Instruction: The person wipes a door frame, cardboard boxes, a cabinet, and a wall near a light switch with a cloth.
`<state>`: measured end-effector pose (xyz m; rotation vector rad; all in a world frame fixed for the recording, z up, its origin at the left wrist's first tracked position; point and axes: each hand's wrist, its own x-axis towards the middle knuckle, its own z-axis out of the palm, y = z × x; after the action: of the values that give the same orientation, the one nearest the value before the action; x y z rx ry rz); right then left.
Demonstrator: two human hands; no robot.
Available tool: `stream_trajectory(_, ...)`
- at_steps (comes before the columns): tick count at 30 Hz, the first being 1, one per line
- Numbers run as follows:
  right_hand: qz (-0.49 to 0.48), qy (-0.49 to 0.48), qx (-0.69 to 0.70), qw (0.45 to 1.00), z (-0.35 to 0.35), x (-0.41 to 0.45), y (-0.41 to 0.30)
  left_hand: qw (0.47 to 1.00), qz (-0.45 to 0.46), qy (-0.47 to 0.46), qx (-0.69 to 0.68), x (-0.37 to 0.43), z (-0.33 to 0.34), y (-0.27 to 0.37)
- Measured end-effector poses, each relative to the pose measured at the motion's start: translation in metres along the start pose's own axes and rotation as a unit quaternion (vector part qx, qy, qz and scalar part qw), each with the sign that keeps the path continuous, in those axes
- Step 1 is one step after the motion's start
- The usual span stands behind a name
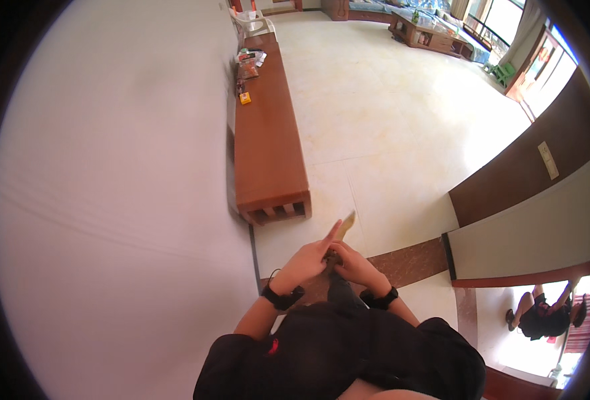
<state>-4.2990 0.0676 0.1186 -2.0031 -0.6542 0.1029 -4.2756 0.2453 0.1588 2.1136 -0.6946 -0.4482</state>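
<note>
My left hand (309,261) and my right hand (357,266) meet in front of my body, close together. Between them is a slim yellowish object (346,226) with a pale tip, pointing forward and slightly right. My left index finger stretches out beside it. Its near end is hidden by my fingers, so what it is stays unclear. Something small and dark (331,256) shows between my palms; whether it belongs to the same object cannot be seen. Black bands circle both wrists.
A long brown wooden bench (270,140) runs along the white wall (125,150), with packets (249,69) and a small yellow box (245,98) on it. A brown panelled partition (529,155) stands right. A person (544,315) appears in a framed opening or mirror.
</note>
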Motion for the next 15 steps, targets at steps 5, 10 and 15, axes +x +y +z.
stream_trajectory(5,0.098,-0.073,0.009,0.992,-0.072,0.050,0.045,0.999,-0.021,0.020,-0.021,0.084,-0.009,-0.005)
stream_trajectory(10,0.030,-0.075,-0.044,0.996,-0.133,0.092,0.100,0.995,0.004,0.089,-0.035,0.169,-0.011,-0.022)
stream_trajectory(15,0.028,-0.024,-0.030,0.999,-0.179,0.128,0.130,0.993,0.003,0.120,0.022,0.226,-0.003,-0.096)
